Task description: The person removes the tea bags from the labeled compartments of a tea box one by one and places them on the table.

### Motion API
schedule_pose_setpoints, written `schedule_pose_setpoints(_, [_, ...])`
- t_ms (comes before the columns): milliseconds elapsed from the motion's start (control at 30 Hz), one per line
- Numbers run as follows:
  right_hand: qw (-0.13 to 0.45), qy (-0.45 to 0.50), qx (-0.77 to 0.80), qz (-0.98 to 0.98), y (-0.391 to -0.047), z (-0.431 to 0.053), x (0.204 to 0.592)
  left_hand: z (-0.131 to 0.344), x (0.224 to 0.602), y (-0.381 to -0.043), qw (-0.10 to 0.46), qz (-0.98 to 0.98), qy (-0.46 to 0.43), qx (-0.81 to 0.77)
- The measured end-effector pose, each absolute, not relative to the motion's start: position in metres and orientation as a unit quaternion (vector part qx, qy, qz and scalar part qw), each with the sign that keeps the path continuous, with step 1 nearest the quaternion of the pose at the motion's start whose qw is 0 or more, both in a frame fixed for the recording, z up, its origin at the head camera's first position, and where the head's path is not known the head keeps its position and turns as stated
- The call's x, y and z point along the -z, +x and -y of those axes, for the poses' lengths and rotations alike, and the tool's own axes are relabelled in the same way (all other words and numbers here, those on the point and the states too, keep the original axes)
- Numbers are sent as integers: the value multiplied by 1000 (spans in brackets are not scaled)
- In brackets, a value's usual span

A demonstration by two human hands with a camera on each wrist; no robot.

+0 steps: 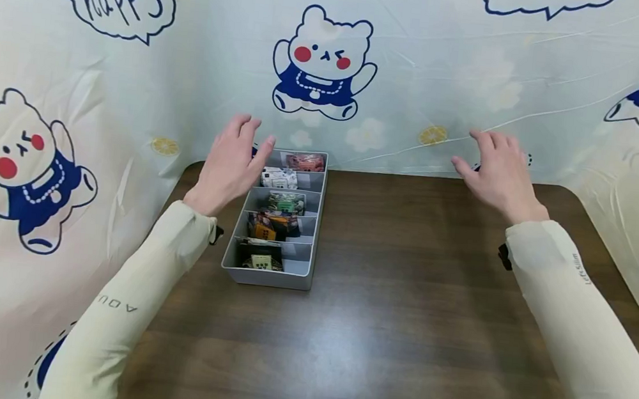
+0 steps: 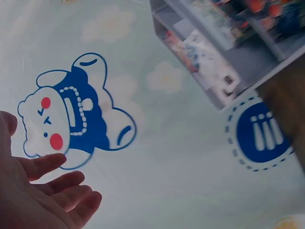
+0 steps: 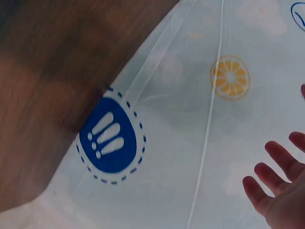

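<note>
A grey compartment box (image 1: 274, 278) stands on the table left of the middle, divided crosswise into several sections. Small wrapped packets lie in it: red ones (image 1: 306, 162) at the far end, white (image 1: 279, 178), green (image 1: 286, 203), orange and black (image 1: 272, 226), and a dark one with a pale label (image 1: 261, 261) nearest me. My left hand (image 1: 234, 162) hovers over the box's far left side, fingers loosely spread and holding nothing. In the left wrist view the box (image 2: 267, 43) appears at the upper right, beyond the fingers. My right hand (image 1: 501, 175) is raised over the table's far right part, fingers relaxed, with nothing in it.
A dark brown wooden table (image 1: 402, 297) spans the front, its rounded far edge meeting a pale curtain (image 1: 424, 75) printed with cartoon bears and orange slices. The curtain also hangs along the left and right sides.
</note>
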State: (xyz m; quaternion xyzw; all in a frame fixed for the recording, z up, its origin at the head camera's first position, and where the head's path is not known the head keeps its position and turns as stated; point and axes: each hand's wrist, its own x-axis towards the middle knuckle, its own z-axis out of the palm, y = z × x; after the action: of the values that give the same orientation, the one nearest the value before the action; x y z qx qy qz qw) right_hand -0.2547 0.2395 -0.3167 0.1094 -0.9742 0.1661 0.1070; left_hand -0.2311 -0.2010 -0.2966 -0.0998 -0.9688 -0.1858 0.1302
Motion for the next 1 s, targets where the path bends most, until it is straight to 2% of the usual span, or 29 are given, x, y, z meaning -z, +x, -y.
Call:
schedule_pose_setpoints(167, [149, 128, -200, 960, -250, -228, 332, 219, 317, -215, 148, 959, -93, 222])
schedule_pose_setpoints(300, [161, 140, -218, 952, -249, -215, 346, 231, 337, -203, 136, 960, -87, 227])
schedule_pose_setpoints(433, [143, 141, -228, 953, -248, -203, 361, 234, 360, -194, 88, 967, -84, 222])
schedule_pose_setpoints(633, [87, 141, -233, 958, -246, -182, 383, 231, 389, -181, 3, 976, -70, 207])
schedule_pose_setpoints(1000, [41, 167, -262, 950, -246, -137, 409, 229, 411, -166, -39, 976, -67, 202])
